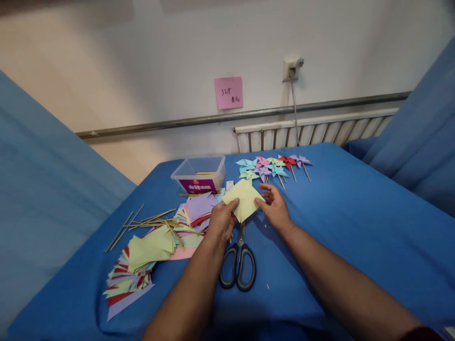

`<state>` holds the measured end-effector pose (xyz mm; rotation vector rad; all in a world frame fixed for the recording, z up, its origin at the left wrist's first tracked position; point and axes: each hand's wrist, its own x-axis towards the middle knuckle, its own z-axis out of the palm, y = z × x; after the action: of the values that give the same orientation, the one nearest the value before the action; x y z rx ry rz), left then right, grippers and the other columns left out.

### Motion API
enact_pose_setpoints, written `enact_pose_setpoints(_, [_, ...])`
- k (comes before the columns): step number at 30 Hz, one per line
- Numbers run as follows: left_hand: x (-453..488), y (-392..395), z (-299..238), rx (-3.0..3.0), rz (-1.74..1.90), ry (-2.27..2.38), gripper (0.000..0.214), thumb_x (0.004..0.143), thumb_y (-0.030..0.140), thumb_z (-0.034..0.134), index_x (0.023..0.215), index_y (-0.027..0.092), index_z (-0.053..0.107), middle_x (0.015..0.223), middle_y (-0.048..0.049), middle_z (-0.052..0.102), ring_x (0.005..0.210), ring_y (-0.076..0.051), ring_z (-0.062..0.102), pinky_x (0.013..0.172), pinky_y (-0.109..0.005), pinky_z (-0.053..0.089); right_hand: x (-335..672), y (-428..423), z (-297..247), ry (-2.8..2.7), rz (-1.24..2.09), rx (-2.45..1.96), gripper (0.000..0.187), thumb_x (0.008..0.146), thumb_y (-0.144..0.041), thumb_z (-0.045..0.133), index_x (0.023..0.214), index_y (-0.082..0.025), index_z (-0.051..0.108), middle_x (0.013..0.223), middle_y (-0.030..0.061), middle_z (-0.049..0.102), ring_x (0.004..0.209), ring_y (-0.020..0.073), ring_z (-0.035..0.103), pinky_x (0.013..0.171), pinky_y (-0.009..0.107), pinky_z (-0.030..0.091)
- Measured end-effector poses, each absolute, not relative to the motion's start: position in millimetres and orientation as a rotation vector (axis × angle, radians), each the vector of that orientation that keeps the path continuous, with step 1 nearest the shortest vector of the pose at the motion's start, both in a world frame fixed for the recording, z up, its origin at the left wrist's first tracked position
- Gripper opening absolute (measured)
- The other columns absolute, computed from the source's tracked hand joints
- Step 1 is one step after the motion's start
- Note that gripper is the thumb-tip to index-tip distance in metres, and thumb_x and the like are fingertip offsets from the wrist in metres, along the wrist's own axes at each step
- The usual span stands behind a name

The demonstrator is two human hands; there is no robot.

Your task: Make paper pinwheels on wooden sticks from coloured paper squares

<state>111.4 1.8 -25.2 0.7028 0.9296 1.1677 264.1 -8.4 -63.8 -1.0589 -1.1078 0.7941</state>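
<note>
A pale yellow square of paper, turned corner-up, is held up over the table between my two hands. My left hand pinches its left corner, thumb on top. At the right corner, my right hand has its thumb on the paper, its other fingers curled beyond the edge. Directly below the paper lies a pair of scissors with dark handles toward me; the paper covers part of the blades. To the left of my left hand are stacked coloured paper squares and a fanned pile of coloured paper.
Thin wooden sticks lie at the left. Behind the paper piles stands a clear plastic box with sticks inside. Several finished paper pinwheels rest at the back. Blue cloth covers the table; a radiator runs along the wall.
</note>
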Motion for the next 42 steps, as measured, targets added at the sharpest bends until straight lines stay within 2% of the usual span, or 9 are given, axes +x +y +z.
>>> enact_pose_setpoints(3, [110,4,-22,0.657,1.225,0.913,0.027,0.071,0.013,0.072,0.097,0.009,0.068,0.093,-0.0136,0.076,0.083,-0.026,0.072,0.073,-0.034,0.059,264,-17,-57,-1.414,0.412,-1.036,0.045,0.073,-0.010,0.058,0.115,-0.025,0.060,0.137,0.0098,0.048,0.124,0.0266,0.050,0.100,0.044,0.043])
enact_pose_setpoints(7, [107,5,-19,0.628,1.241,0.863,0.024,0.076,0.013,0.071,0.099,0.009,0.068,0.097,-0.0122,0.075,0.087,-0.024,0.071,0.080,-0.032,0.057,258,-25,-54,-1.741,0.208,-1.003,0.049,0.072,-0.006,0.059,0.116,-0.027,0.060,0.146,0.0084,0.038,0.135,0.0294,0.037,0.111,0.051,0.032])
enact_pose_setpoints(11, [108,4,-19,0.627,1.233,0.829,0.029,0.074,0.014,0.072,0.102,0.009,0.067,0.101,-0.0135,0.075,0.090,-0.025,0.071,0.082,-0.033,0.056,256,-23,-56,-1.777,0.104,-1.039,0.031,0.077,-0.019,0.068,0.107,-0.026,0.064,0.144,0.0086,0.040,0.134,0.0318,0.038,0.109,0.054,0.032])
enact_pose_setpoints(16, [112,-1,-14,0.613,1.195,0.795,0.035,0.070,0.011,0.074,0.105,0.007,0.068,0.097,-0.0147,0.075,0.080,-0.023,0.072,0.077,-0.032,0.056,257,-21,-55,-1.750,0.086,-0.987,0.006,0.084,-0.024,0.066,0.090,-0.024,0.069,0.134,0.0089,0.051,0.127,0.0283,0.045,0.107,0.050,0.035])
enact_pose_setpoints(21, [115,-4,-11,0.637,1.227,0.810,0.033,0.070,0.010,0.075,0.103,0.007,0.069,0.097,-0.0135,0.076,0.079,-0.020,0.072,0.072,-0.026,0.055,255,-22,-55,-1.689,0.159,-0.988,0.007,0.086,-0.027,0.065,0.086,-0.024,0.071,0.129,0.0091,0.057,0.124,0.0269,0.048,0.105,0.048,0.038])
enact_pose_setpoints(27, [114,-6,-13,0.716,1.213,0.864,0.029,0.069,0.014,0.076,0.097,0.008,0.069,0.092,-0.0126,0.076,0.081,-0.021,0.071,0.071,-0.026,0.055,254,-21,-55,-1.574,0.294,-1.049,0.010,0.083,-0.026,0.067,0.073,-0.023,0.069,0.121,0.0085,0.061,0.118,0.0261,0.051,0.101,0.045,0.039])
enact_pose_setpoints(30, [114,-6,-17,0.740,1.178,0.906,0.031,0.069,0.017,0.077,0.097,0.009,0.069,0.093,-0.0122,0.076,0.075,-0.020,0.071,0.064,-0.026,0.056,255,-20,-56,-1.512,0.372,-1.107,0.013,0.080,-0.025,0.068,0.068,-0.023,0.068,0.118,0.0083,0.062,0.114,0.0256,0.054,0.100,0.044,0.039])
enact_pose_setpoints(35, [114,-5,-20,0.757,1.140,0.908,0.038,0.067,0.018,0.079,0.103,0.009,0.068,0.098,-0.0125,0.075,0.072,-0.018,0.070,0.059,-0.023,0.055,257,-18,-58,-1.448,0.460,-1.168,0.012,0.078,-0.026,0.069,0.066,-0.023,0.068,0.118,0.0077,0.062,0.113,0.0253,0.056,0.100,0.043,0.039])
enact_pose_setpoints(42, [115,-7,-18,0.790,1.147,0.933,0.037,0.064,0.017,0.079,0.099,0.008,0.070,0.096,-0.0130,0.075,0.073,-0.019,0.070,0.060,-0.023,0.055,257,-18,-58,-1.423,0.504,-1.178,0.013,0.077,-0.026,0.068,0.065,-0.022,0.067,0.117,0.0085,0.063,0.113,0.0257,0.056,0.100,0.042,0.040])
